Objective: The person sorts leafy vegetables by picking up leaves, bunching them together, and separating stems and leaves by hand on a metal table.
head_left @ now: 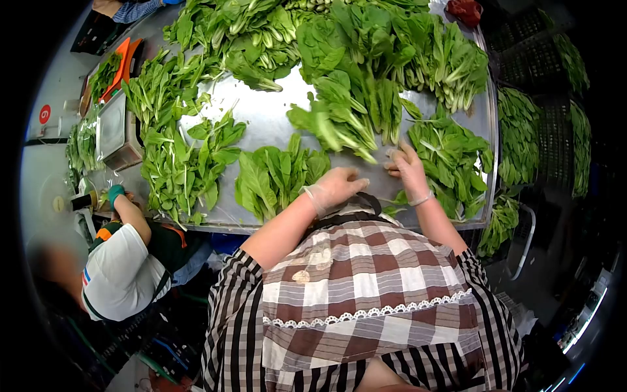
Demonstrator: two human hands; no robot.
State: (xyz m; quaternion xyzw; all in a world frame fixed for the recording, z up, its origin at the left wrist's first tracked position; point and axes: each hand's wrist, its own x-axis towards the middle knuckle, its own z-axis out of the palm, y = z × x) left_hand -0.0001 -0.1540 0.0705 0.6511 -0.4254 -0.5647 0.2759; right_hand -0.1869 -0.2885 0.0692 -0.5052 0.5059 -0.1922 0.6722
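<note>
My left hand (338, 187), in a clear thin glove, hovers by the table's near edge in front of my apron. Its fingers point right, loosely bent and slightly apart, with nothing visible in them. My right hand (409, 171), gloved the same way, is just below the stem ends of some leafy greens, its bent fingers apart. Between and beyond my hands lies a bunch of leafy greens (339, 117), its stems pointing toward me and partly smeared by motion. A smaller bunch of broad leaves (264, 179) lies left of my left hand. Another leafy pile (450, 157) is beside my right hand.
Large heaps of greens (261, 26) cover the metal table's (281, 98) far side, with loose leaves (179, 157) to the left. A scale-like metal box (119, 134) and an orange tray (121, 65) stand farther left. A co-worker (124, 261) works there. Crates of greens (519, 137) line the right.
</note>
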